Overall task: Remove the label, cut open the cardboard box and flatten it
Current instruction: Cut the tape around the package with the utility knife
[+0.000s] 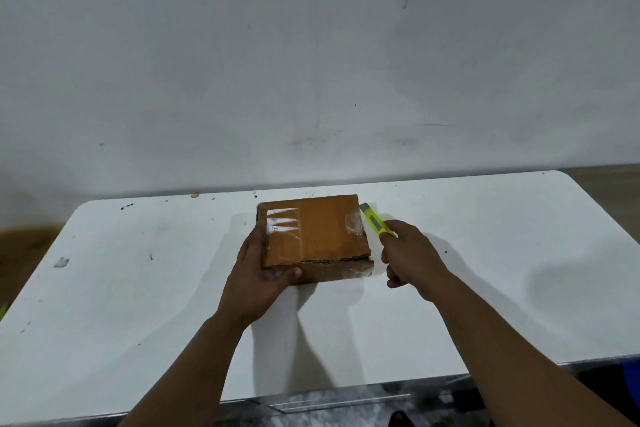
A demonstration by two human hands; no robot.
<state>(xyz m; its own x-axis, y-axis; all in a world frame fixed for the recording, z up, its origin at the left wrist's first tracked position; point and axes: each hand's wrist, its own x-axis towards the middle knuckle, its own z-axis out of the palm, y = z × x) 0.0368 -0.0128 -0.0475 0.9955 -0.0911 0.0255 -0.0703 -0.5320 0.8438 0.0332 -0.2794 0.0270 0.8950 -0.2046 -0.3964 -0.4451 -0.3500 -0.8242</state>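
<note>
A flat brown cardboard box (313,236) is seen lying on the white worktop (485,253), near its far edge. Its near-left corner is gripped by the left hand (258,274). A yellow utility knife (375,220) is clasped in the right hand (410,255), its tip just beside the box's far-right corner. A white label (282,220) under clear tape is noted on the box top.

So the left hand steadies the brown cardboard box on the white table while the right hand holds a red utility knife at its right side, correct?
Not quite: the head view shows a yellow utility knife, not red. The rest holds.
</note>
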